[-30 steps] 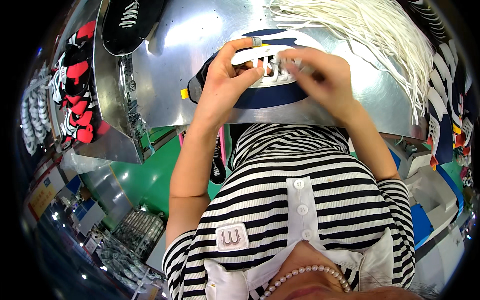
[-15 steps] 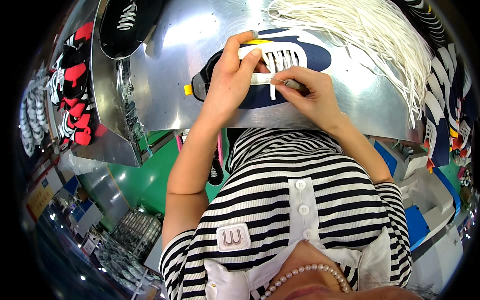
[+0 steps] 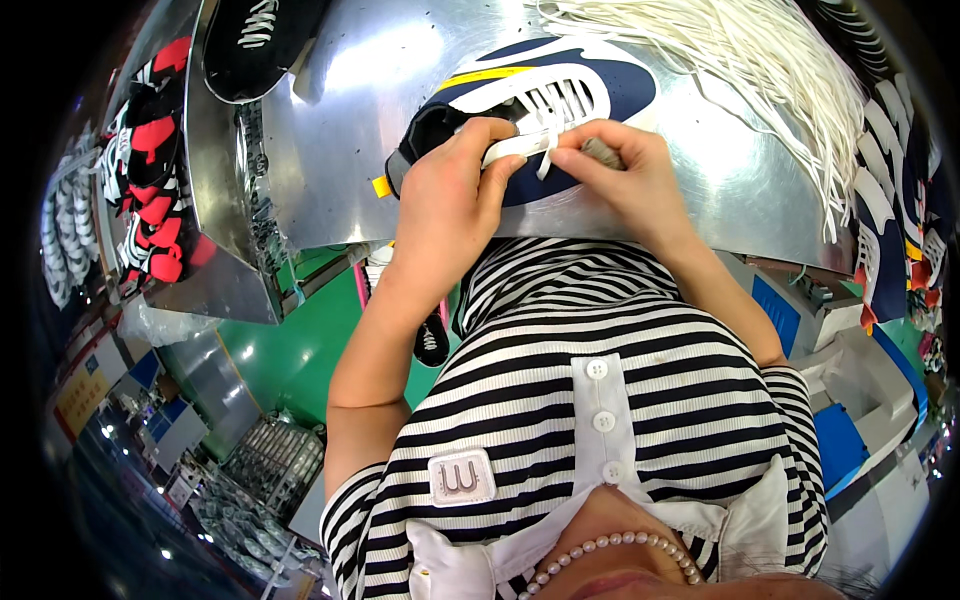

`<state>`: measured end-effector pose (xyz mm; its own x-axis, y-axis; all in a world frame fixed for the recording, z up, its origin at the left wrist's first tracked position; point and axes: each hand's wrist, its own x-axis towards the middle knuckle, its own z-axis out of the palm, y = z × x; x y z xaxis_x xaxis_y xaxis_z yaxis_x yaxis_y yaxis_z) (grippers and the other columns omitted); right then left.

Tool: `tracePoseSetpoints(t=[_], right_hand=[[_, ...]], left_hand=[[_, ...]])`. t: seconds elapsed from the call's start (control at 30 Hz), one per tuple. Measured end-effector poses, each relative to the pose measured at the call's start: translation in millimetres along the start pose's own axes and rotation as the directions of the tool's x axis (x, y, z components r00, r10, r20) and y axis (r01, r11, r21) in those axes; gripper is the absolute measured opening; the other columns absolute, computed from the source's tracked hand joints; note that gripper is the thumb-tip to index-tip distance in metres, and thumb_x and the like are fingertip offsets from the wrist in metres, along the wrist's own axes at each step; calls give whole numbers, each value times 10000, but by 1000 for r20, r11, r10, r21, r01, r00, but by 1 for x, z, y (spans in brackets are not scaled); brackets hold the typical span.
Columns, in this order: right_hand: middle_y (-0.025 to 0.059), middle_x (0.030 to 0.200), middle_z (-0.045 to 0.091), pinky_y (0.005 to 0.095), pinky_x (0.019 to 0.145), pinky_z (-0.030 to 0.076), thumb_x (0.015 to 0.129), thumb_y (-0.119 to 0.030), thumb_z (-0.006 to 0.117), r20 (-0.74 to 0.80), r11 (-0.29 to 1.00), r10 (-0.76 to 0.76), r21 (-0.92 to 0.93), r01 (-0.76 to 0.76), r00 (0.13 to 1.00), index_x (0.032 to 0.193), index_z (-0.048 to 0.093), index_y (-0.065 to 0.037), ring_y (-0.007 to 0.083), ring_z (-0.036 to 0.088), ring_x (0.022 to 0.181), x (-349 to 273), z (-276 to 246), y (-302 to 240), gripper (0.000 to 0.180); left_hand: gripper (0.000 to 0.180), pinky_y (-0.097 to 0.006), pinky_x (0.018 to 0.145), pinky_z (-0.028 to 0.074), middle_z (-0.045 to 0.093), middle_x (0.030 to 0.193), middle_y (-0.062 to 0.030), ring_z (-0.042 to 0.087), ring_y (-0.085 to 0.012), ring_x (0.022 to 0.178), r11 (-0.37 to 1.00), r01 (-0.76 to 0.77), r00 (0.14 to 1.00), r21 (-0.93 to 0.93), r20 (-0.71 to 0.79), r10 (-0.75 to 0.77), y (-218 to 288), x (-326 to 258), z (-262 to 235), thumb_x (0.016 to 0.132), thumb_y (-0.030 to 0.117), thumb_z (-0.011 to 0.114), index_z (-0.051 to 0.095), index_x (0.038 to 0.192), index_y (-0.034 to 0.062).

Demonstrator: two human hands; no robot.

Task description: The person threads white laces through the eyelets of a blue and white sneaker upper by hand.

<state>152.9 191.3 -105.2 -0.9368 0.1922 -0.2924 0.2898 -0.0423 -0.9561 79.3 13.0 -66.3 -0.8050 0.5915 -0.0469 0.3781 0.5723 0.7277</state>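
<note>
A navy shoe upper with white panels and a yellow stripe lies across the metal table, toe to the right. White shoelace runs through its eyelets, and a loose end hangs over the near side. My left hand is closed at the opening, pinching the near white eyelet strip between thumb and forefinger. Close beside it, my right hand is closed round a small tool with a grey-brown wrapped handle. Its fingertips meet at the lace; the tool's tip is hidden.
A heap of white laces covers the table's far right. At the far left stands a black shoe with white laces. Red-and-black shoe parts hang beyond the left edge, and more navy uppers hang at the right.
My left hand has drawn back from across the shoe to its near eyelet strip. The shoe has turned slightly, toe upward. The right hand's tool has swung, and its tip no longer shows.
</note>
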Motion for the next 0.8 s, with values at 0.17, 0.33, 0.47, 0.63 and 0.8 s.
tracePoseSetpoints(t=[0.17,0.33,0.47,0.63,0.8], right_hand=[[-20,753,650,191,624,437,867,-145,705,-53,990,-142,-12,141,988,884,702,-8,23,525,682,13,7,-8,138],[7,746,652,216,610,437,897,-182,682,-77,983,-183,-36,181,980,1032,633,-17,47,534,670,12,5,-7,219],[70,749,663,266,606,458,942,-184,624,1,979,-139,-147,138,990,1055,553,-18,124,589,638,-14,-1,-8,214],[124,755,671,325,607,485,946,-171,603,61,942,-133,-304,146,989,980,539,-7,255,652,649,-17,-6,-5,180],[114,715,664,330,598,493,944,-150,594,81,972,-81,-213,97,993,965,544,-18,229,652,627,-7,-4,-3,143]], left_hand=[[262,-391,616,478,665,809,-158,644,-320,695,999,-11,999,-42,42,13,2,3,-5,864,222,702,596,1006,29],[276,-298,640,493,699,843,-106,662,-221,702,994,15,1000,105,-18,-14,3,6,7,833,204,749,634,1013,29],[276,-304,657,511,714,872,-117,693,-235,742,985,7,995,175,-104,12,-2,5,12,828,218,754,646,1002,33],[287,-317,666,523,716,897,-130,704,-267,772,992,46,998,120,-52,-40,2,5,9,829,223,759,647,1015,34],[239,-353,632,515,694,864,-160,682,-316,736,974,-175,984,144,4,177,-9,4,11,866,171,716,634,1042,32]])
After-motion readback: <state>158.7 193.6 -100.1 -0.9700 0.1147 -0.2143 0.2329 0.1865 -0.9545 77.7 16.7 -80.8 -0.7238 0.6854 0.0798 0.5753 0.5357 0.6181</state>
